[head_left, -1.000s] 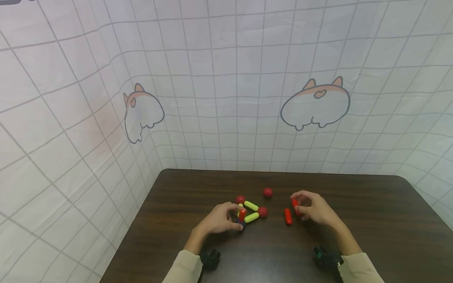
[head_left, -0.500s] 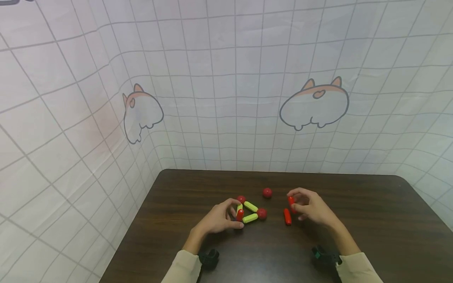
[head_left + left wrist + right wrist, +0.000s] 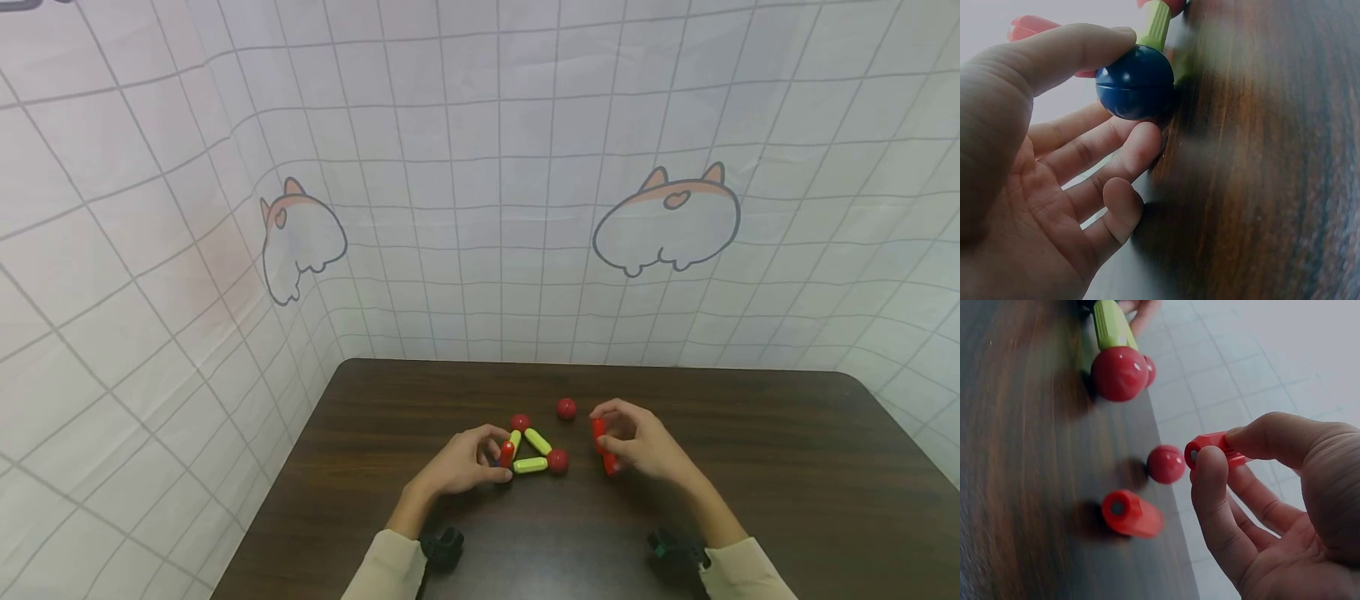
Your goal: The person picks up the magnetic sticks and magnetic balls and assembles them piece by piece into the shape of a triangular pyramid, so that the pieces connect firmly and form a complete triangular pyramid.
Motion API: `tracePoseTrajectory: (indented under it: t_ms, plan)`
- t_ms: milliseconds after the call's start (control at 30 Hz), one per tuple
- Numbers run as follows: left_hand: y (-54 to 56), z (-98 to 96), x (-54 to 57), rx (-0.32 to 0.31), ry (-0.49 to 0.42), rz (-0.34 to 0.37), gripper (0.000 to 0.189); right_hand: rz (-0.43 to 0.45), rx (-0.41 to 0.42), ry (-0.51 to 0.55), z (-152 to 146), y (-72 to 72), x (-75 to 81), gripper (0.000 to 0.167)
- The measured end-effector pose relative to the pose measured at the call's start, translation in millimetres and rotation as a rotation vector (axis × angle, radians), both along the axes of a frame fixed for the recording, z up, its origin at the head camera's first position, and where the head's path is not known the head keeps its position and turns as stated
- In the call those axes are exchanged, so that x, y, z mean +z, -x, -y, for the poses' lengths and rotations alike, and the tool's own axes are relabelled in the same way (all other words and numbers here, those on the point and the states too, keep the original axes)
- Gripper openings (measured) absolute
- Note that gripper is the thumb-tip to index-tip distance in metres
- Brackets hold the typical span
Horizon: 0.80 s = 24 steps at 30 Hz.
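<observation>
My left hand [image 3: 461, 464] grips a dark blue ball [image 3: 1135, 87] between thumb and fingers at the near corner of a triangle. Yellow-green building rods [image 3: 530, 466] form its sides, with a red ball [image 3: 557, 462] at the right corner and another red ball [image 3: 521, 423] at the far one. From the blue ball rises a red rod [image 3: 507, 452]. My right hand [image 3: 643, 443] pinches a second red rod [image 3: 1211, 441], grey disc in its end, above the table. Below it a third red rod [image 3: 1138, 515] lies loose, partly hidden in the head view.
A loose red ball [image 3: 566, 408] lies behind the triangle on the dark wooden table [image 3: 787, 467]. A white gridded cloth [image 3: 487, 250] hangs beyond the table's back edge and along the left side.
My right hand has carried its red rod leftward, over the loose rod. At the left hand the triangle has turned slightly, and the upright red rod has shifted a little left.
</observation>
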<state>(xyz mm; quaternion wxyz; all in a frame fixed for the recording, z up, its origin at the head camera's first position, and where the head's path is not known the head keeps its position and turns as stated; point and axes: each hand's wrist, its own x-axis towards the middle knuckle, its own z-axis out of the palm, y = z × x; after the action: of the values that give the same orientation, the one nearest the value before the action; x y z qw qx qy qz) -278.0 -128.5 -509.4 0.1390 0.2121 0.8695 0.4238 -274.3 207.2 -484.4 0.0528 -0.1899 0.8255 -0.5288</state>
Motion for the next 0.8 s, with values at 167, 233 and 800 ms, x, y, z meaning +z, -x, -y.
tracePoseTrajectory:
  t_ms: [167,233,800]
  plan:
    - [0.7,-0.3,0.9,-0.006,-0.005,0.008,0.057,-0.014,0.001,0.006,8.1,-2.2,-2.1,0.032]
    - [0.4,-0.6,1.5,-0.009,-0.010,0.014,0.057,-0.011,0.007,0.010,11.3,-3.3,-2.9,0.032]
    - [0.1,0.5,1.6,-0.023,-0.012,0.026,0.057,-0.066,0.015,0.055,37.2,-12.2,-5.0,0.033]
